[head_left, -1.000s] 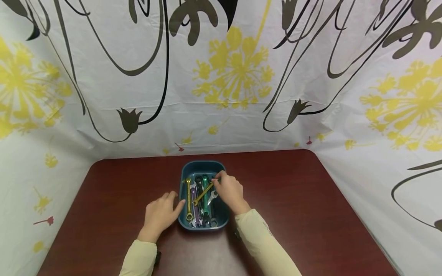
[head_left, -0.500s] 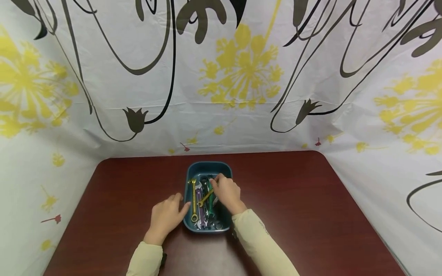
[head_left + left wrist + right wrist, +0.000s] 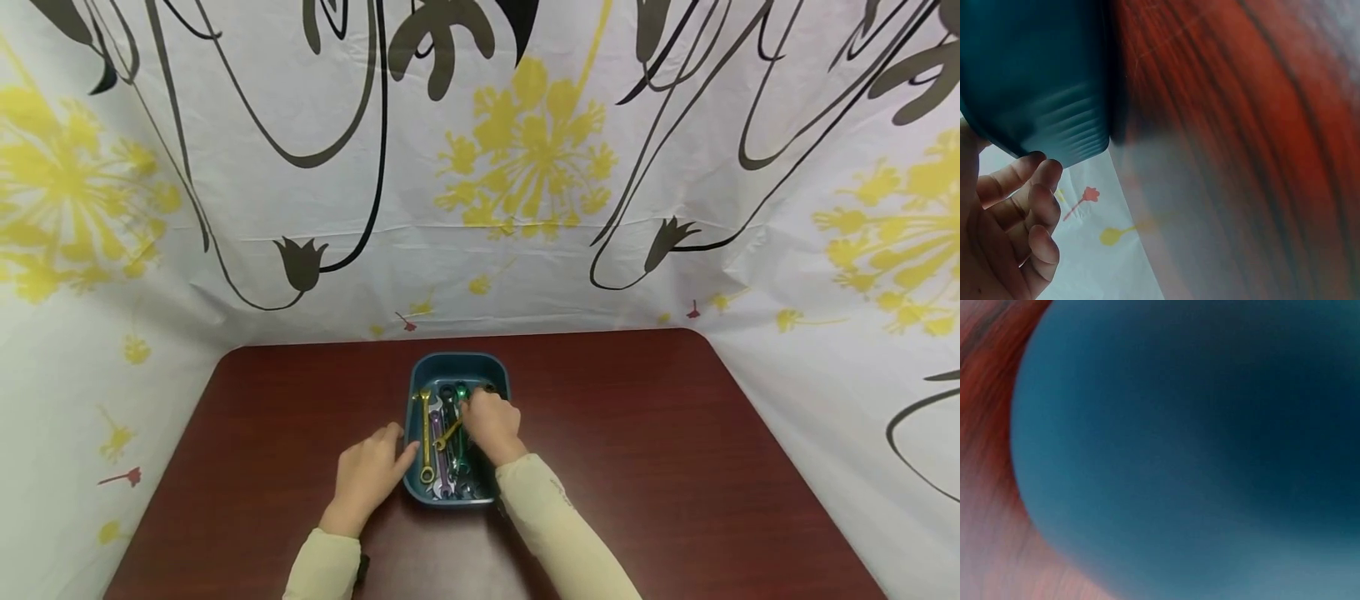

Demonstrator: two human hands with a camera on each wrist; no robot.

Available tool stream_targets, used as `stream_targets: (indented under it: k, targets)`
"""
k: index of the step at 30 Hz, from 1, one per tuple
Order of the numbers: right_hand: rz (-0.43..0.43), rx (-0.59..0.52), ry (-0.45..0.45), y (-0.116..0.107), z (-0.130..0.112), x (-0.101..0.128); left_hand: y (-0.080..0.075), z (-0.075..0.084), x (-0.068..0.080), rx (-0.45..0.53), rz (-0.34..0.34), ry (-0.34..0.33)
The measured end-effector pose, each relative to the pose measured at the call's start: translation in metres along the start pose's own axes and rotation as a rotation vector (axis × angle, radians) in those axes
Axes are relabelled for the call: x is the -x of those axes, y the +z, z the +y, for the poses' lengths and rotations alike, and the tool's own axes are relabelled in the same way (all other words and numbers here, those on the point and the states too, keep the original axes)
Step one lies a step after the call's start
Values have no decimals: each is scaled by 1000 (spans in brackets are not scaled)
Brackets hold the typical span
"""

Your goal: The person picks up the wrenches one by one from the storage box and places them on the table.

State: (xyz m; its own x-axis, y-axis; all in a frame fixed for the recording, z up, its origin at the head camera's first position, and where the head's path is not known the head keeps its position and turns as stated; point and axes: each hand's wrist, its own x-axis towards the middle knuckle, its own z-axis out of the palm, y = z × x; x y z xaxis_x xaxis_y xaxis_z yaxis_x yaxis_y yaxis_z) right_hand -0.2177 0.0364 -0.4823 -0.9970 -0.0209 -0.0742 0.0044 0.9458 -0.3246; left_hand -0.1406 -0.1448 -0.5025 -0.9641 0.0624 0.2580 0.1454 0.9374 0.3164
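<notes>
Nearby, teal bin (image 3: 459,364), gold wrench (image 3: 426,433), left hand (image 3: 369,475) against wall, patterned curtain (image 3: 480,208) behind.

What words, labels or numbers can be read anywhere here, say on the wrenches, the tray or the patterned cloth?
None can be read.
Wrenches in the blue tray: any size marks are too small to read.
Blue tray: no label shows, and both wrist views of it are blurred.
Patterned cloth: only yellow flowers and black stems, no lettering.
Table: plain dark red wood grain, no writing.
</notes>
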Motion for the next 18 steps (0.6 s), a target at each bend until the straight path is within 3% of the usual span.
stream_targets:
  k: [11, 18]
  targets:
    - [-115, 110, -1, 3, -3, -5, -2, 3, -2, -2, -13, -11]
    - [-121, 132, 15, 6, -6, -3, -2, 3, 2, 10, 3, -11]
